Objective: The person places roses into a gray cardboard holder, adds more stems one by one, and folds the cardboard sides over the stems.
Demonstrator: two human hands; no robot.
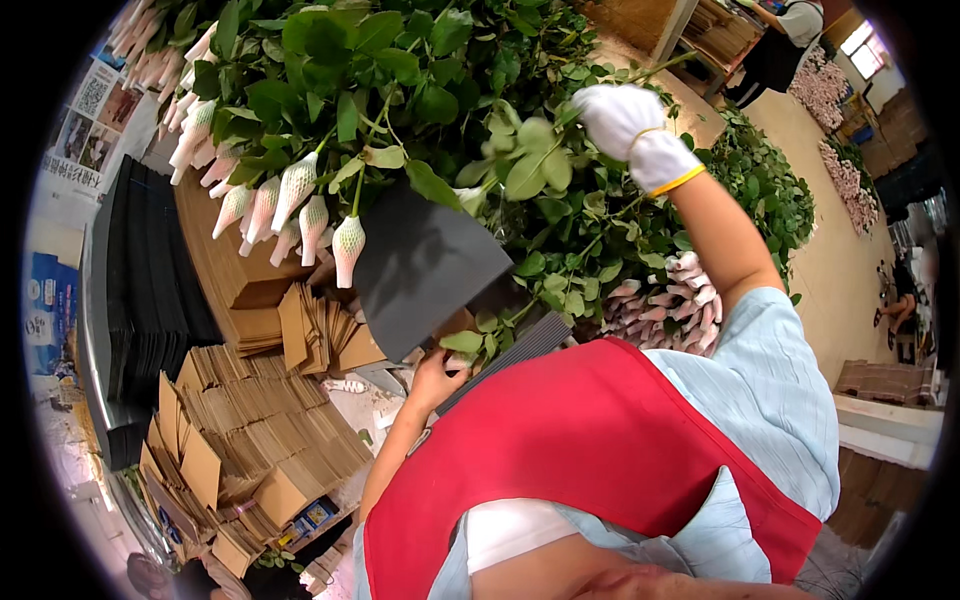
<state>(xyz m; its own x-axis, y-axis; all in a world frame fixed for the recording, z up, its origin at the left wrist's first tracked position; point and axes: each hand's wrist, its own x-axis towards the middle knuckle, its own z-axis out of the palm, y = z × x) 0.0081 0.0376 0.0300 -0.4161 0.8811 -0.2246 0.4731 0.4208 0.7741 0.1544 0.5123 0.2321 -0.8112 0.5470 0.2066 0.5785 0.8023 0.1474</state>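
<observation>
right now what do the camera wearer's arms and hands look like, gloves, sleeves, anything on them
The right hand wears a white glove with a yellow edge and a thin, yellowish band around the wrist. The right forearm is bare below a light blue sleeve. The left hand looks ungloved.

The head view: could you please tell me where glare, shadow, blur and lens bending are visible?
Head view: glare whitens the rectangular window at upper right; shadows darken part of the smooth dark-grey sheet; broad green leaves beside the white-gloved right hand look blurred; fisheye distortion bows the tall stack of black sheets at left.
</observation>
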